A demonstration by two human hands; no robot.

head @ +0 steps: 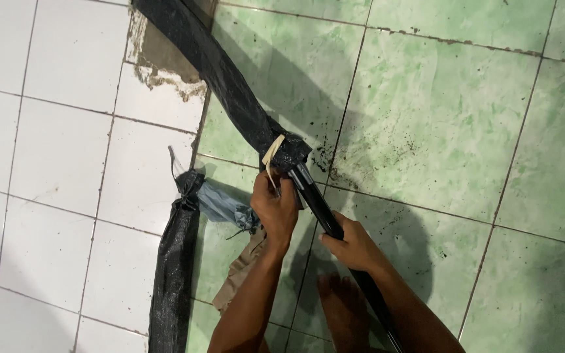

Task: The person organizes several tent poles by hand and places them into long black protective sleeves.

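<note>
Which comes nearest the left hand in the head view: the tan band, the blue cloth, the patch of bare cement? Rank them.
From the left hand:
1. Tan band, just above, at the fingertips.
2. Blue cloth, slightly left.
3. Bare cement patch, far up-left on the wall.

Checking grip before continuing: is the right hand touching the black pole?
Touching. The head view shows the right hand with fingers wrapped around the black pole.

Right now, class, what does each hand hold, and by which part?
The right hand grips the black pole on its bare shaft, just below the black plastic wrapping. The left hand pinches the pale tie band at the wrapping's lower end.
</note>
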